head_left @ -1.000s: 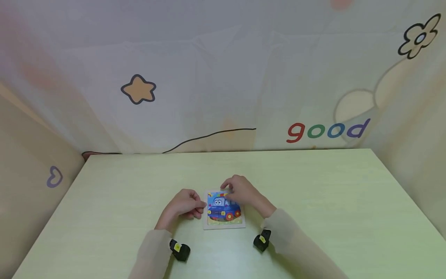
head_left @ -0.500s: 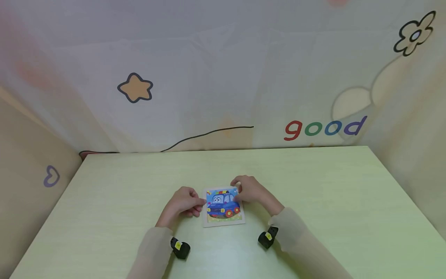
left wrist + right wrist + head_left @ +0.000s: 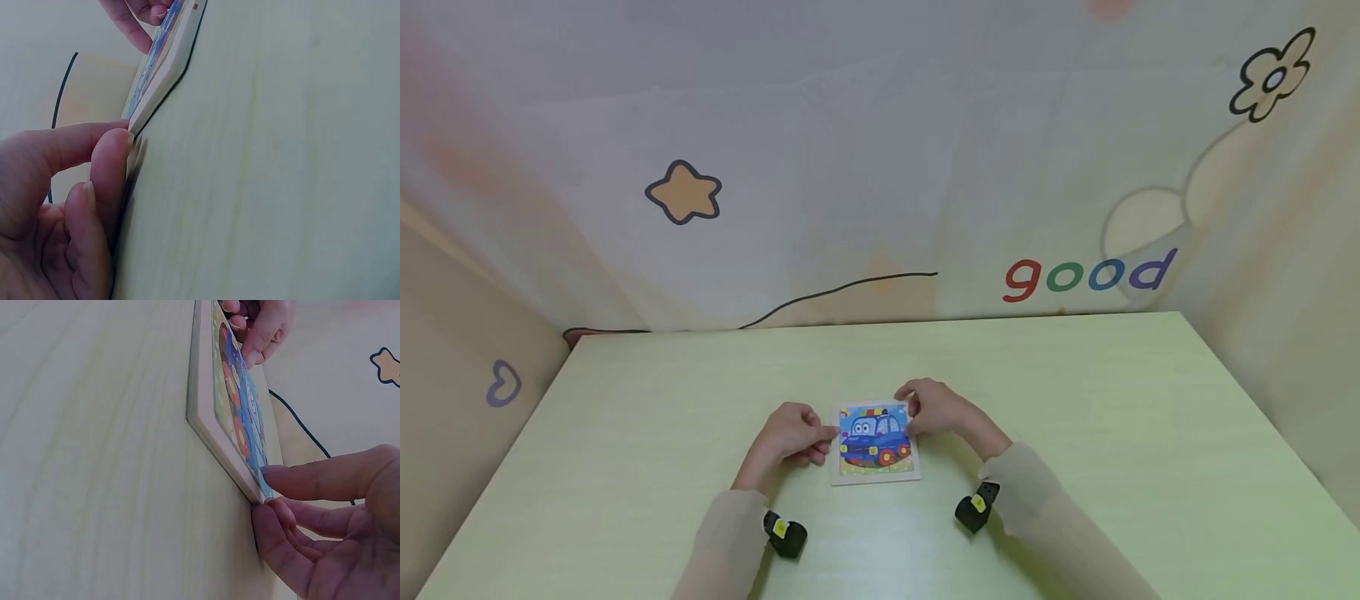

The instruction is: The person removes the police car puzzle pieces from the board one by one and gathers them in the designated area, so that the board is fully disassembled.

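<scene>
A square jigsaw puzzle (image 3: 875,442) in a pale wooden frame lies on the table, its picture a blue cartoon car with eyes and red wheels. At its left edge, my left hand (image 3: 792,433) pinches the frame between thumb and index finger, the other fingers loosely curled. My right hand (image 3: 943,410) grips the opposite edge near the far corner. In the right wrist view, the right thumb (image 3: 275,478) lies on the picture side while fingertips meet the frame's side. The left wrist view has the puzzle (image 3: 159,69) edge-on, lying low against the tabletop.
The light wooden table (image 3: 1075,433) stretches out on both sides of the puzzle. Behind it hangs a printed cloth (image 3: 820,183) with a star and the word "good". Black wrist cameras (image 3: 786,535) sit at both cuffs.
My right hand has slid from over the picture's upper part to the right edge, uncovering the whole car. The left hand stays at the left edge. The head view has shifted slightly.
</scene>
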`<state>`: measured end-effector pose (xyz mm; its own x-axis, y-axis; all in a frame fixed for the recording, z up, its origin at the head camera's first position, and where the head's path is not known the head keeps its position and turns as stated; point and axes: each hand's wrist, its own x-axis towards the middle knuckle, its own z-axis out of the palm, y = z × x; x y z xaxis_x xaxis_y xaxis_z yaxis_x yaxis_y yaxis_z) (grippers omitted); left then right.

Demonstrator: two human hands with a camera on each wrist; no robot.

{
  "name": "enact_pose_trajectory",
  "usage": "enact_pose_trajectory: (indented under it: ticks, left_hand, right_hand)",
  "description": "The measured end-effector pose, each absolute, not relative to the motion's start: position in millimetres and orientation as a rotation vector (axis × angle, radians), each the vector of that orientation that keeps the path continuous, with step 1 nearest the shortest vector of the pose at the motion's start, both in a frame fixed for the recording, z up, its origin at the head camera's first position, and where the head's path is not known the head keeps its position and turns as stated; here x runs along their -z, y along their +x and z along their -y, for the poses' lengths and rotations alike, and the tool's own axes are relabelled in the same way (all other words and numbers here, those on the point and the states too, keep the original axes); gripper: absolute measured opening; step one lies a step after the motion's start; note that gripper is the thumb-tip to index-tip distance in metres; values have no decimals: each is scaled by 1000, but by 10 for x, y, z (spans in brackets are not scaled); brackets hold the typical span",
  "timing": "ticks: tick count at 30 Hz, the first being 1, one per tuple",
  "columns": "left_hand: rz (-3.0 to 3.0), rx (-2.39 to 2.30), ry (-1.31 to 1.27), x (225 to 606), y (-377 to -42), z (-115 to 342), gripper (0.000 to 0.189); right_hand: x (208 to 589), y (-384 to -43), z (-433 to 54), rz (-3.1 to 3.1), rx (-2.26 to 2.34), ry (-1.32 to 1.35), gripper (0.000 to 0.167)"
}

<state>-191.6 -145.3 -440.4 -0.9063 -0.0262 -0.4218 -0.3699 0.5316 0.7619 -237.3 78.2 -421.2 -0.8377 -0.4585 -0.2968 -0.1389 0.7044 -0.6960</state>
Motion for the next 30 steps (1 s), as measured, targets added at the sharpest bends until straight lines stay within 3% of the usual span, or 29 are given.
enact_pose_trajectory:
  ticks: [30]
  left_hand:
    - [-2419, -1342, -339, 4430, -1922, 1472, 26]
  right_hand:
    - [4245, -2350, -740, -2548, 818, -541, 58]
